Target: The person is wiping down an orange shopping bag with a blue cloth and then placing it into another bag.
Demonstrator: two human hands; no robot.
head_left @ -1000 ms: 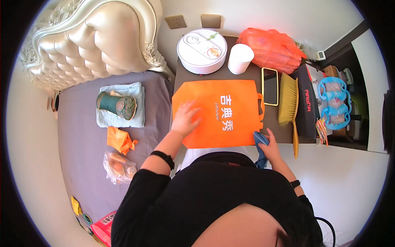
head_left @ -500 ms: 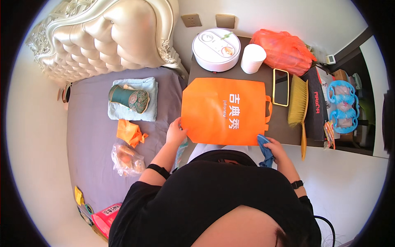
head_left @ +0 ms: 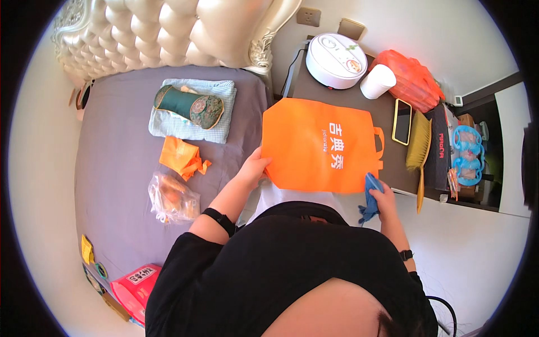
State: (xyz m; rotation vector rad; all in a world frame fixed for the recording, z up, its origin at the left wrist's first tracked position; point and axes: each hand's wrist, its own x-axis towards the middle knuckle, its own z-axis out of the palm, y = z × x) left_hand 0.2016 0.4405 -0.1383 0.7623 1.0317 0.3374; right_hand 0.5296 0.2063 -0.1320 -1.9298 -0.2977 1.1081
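Observation:
A flat orange tote bag (head_left: 306,149) is spread out in front of me, its handle on the right side, over the near part of a dark table. My left hand (head_left: 255,167) pinches the bag's lower left edge between thumb and fingers. At the lower right corner, my right hand (head_left: 385,196) is closed around a crumpled blue cloth (head_left: 369,209). That cloth touches the bag's corner; whether the right fingers also grip the bag I cannot tell.
On the table (head_left: 300,84) stand a round white appliance (head_left: 337,60), a white cup (head_left: 378,82), a red plastic bag (head_left: 407,78), a phone (head_left: 402,122) and a yellow brush (head_left: 419,143). The bed (head_left: 123,208) on the left bears a green pillow (head_left: 188,106), orange cloth (head_left: 181,158) and a clear bag (head_left: 173,199).
My view has turned toward the left, so the table things sit farther right. The orange bag has shifted slightly left relative to the table, both hands staying at its near corners.

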